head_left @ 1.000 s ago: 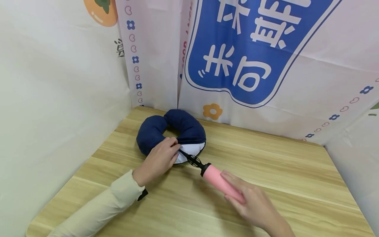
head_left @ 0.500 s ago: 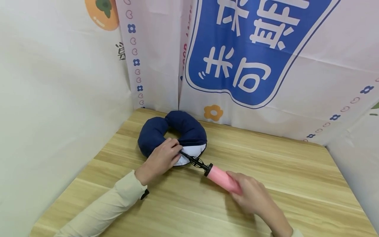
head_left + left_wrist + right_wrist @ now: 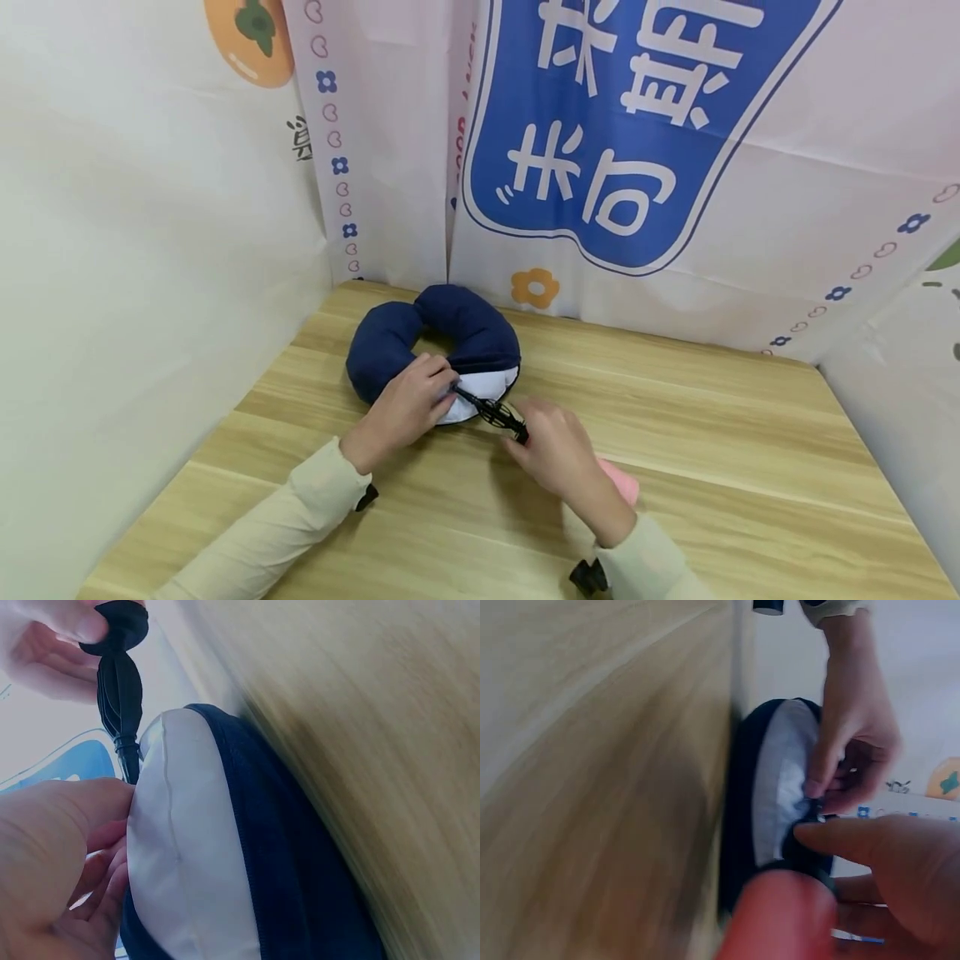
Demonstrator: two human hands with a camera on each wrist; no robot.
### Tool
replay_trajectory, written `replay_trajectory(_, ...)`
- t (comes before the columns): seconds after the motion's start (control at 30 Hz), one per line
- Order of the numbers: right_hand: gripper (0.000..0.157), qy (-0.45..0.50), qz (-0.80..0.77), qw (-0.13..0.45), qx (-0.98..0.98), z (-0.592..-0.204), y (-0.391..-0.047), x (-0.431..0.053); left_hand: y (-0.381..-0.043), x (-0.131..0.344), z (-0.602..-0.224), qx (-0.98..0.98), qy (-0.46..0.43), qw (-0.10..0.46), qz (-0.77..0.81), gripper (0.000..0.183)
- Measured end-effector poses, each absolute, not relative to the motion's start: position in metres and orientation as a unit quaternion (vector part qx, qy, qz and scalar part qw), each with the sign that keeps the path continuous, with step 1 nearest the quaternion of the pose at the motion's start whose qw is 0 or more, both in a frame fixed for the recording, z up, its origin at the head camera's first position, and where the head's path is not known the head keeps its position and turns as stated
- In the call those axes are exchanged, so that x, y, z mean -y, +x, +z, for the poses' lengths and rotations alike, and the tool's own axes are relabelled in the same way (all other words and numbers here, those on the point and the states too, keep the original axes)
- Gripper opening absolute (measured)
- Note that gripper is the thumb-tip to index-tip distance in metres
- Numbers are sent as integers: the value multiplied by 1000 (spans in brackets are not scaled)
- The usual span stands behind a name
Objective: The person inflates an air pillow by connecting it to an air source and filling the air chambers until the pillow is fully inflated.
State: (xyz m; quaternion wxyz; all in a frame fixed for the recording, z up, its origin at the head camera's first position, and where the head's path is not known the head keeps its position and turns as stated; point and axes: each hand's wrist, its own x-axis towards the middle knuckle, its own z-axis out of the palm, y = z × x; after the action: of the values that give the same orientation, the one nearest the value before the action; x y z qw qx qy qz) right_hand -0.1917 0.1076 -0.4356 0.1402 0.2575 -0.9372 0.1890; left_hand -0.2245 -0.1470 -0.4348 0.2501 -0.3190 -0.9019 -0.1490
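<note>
A navy U-shaped neck pillow (image 3: 472,325) lies on the table, its cover drawn back from a white inner bladder (image 3: 187,825). My left hand (image 3: 408,400) pinches the spot where the black nozzle (image 3: 480,407) of a hand pump meets the bladder; the fingers hide the joint itself. At the front end of the pump my right hand (image 3: 555,446) grips the black collar (image 3: 120,626), with the thumb laid on it in the left wrist view. The pink pump barrel (image 3: 780,919) extends back beneath the right wrist, mostly hidden in the head view.
The wooden table (image 3: 712,433) is bordered by white printed cloth walls (image 3: 390,150) at the back and sides. Close behind the pillow stands the back wall. Black wrist-camera mounts (image 3: 588,577) sit under both sleeves.
My right hand has slid forward along the pump, from the rear of the pink barrel to the black collar near the nozzle. The left hand stays at the pillow.
</note>
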Motion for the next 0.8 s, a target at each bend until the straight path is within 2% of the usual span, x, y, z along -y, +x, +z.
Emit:
replay_trajectory(0.17,18,236,199,139,941,-444,-198,-98,-224,147,-436,902,-319,253,-144,17)
replay_trajectory(0.37,14,236,234,131,934,-443,-202,-99,-225,148,-435,898,-326,262,-137,17)
replay_trajectory(0.63,20,240,258,116,929,-430,-201,-103,-228,152,-437,898,-332,236,-167,18)
replay_trajectory(0.8,23,239,255,101,932,-420,-199,-104,-228,150,-440,894,-332,244,-175,15)
